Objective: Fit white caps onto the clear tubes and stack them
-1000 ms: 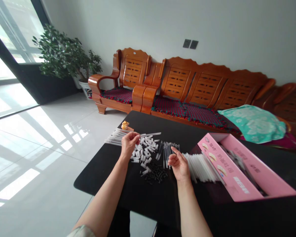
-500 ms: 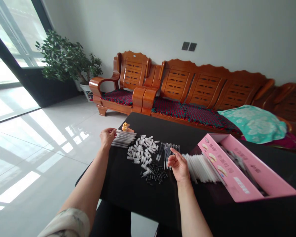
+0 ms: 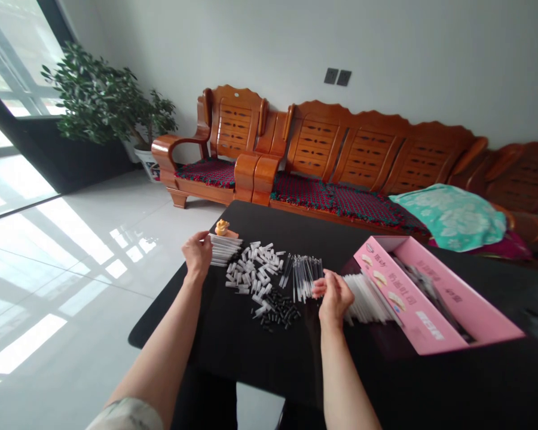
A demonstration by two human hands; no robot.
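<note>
My left hand point(image 3: 197, 255) is at the left end of a row of white pens point(image 3: 225, 249), its fingertips pinched together close to the topmost one. Whatever they hold is too small to make out. Over the right side of the dark pen refills point(image 3: 305, 276), my right hand point(image 3: 335, 296) hovers with fingers apart and nothing visible in them. Partly behind that hand lies a row of white pen barrels point(image 3: 371, 298). Between the hands are a heap of white caps point(image 3: 254, 269) and a pile of small black plugs point(image 3: 280, 309).
A pink box point(image 3: 412, 304) with dark contents stands on the black table point(image 3: 260, 352) at right. A small orange figurine point(image 3: 222, 227) sits beyond the pens. Behind are a wooden sofa point(image 3: 316, 143), a turquoise cloth point(image 3: 452, 216) and a potted plant point(image 3: 103, 101).
My right hand has turned, its fingers now pointing left over the refills instead of up. My left hand stays by the pens' ends. The whole view has shifted slightly.
</note>
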